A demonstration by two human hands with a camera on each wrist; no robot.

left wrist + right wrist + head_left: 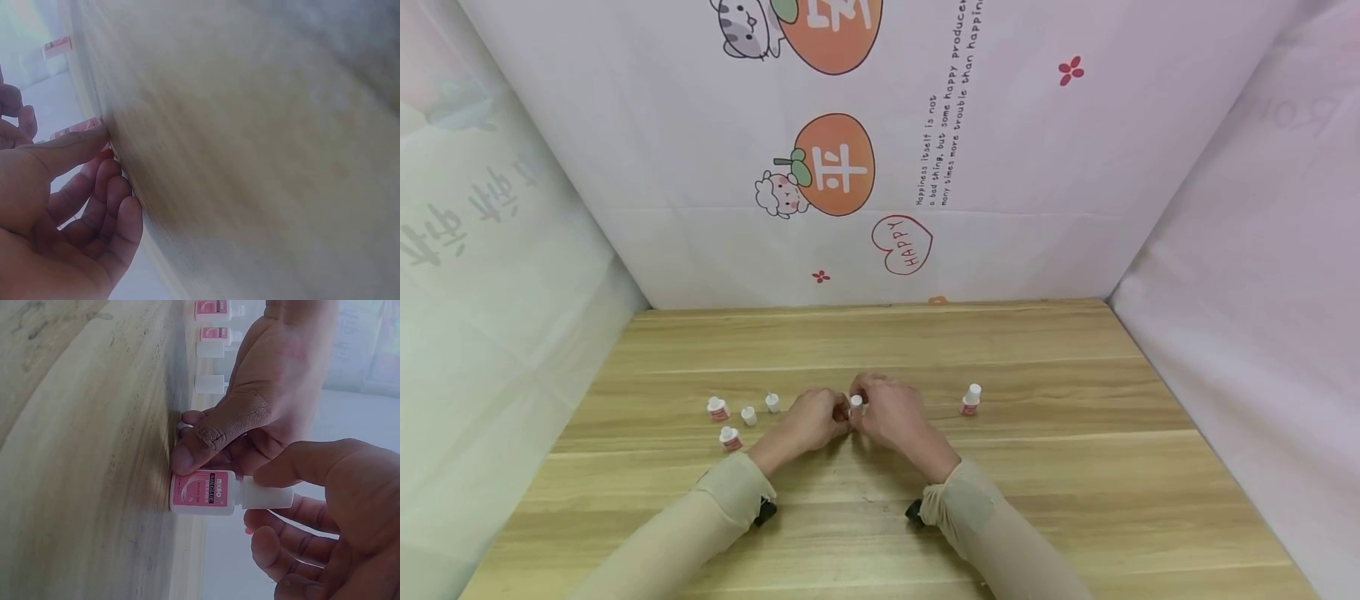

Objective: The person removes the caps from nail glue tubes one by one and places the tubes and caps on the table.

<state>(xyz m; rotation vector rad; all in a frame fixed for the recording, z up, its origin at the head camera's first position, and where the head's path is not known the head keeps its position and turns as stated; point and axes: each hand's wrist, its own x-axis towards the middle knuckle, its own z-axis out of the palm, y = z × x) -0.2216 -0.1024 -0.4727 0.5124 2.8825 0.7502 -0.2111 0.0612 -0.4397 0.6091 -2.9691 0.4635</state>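
Note:
A small nail glue bottle (203, 494) with a pink label stands upright on the table between the two hands. My left hand (816, 417) grips its body low down, with the thumb (190, 453) against the side and the other fingers curled. At the top, my right hand (891, 412) pinches the white cap (269, 495) between thumb and finger. In the left wrist view the left hand (69, 206) covers part of the bottle (78, 128). A narrow neck shows between cap and body; whether the cap is loose I cannot tell.
To the left stand two uncapped bottles (718, 409) (730, 439), beside two white caps (748, 416) (772, 403). On the right stands another capped bottle (972, 400). White printed cloth (1000, 233) walls the wooden table (1075, 500) at the back and sides.

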